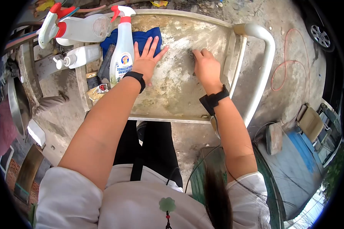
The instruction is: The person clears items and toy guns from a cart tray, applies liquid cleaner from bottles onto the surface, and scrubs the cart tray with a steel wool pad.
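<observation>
The left hand (146, 61) spreads wide at the blue cloth (140, 36) on the cart (172, 89); the right hand's grip (206, 68) curls narrow — anything held, I cannot tell. Staying low with even pressure should serve best.

The left grip (146, 63) spreads, right grip (207, 70) curls.

A crumpled blue cloth (140, 36) lies on the grimy, white-streaked, rimmed trolley top (176, 82).

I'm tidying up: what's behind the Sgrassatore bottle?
A blue cloth shows on both sides of the bottle, partly covered by the left hand. Whatever lies directly behind the bottle is hidden.
</observation>
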